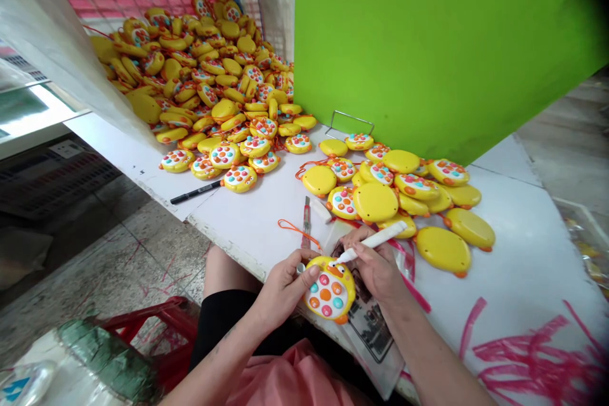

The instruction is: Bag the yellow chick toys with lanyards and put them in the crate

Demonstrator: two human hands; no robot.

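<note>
A yellow duck-shaped toy [328,290] with coloured round buttons on a white face is gripped in my left hand [288,285], thumb on its edge. The left fingers also hold a small whitish cap-like piece [300,268]. My right hand [378,266] is closed round a white marker pen [373,242], its tip touching or very near the duck's eye. An orange cord loop [297,226] lies just above the toy. Close by are a red utility knife [306,219] and a small white block [322,210]. Under my right hand lies a clear plastic bag [380,336] with dark print.
A large heap of duck toys [209,76] fills the back left, with a smaller pile [394,184] at the right. A black marker [196,192] lies near the table's left edge. Behind stands a green board [428,44]. Pink plastic ribbon [533,355] is strewn at the right.
</note>
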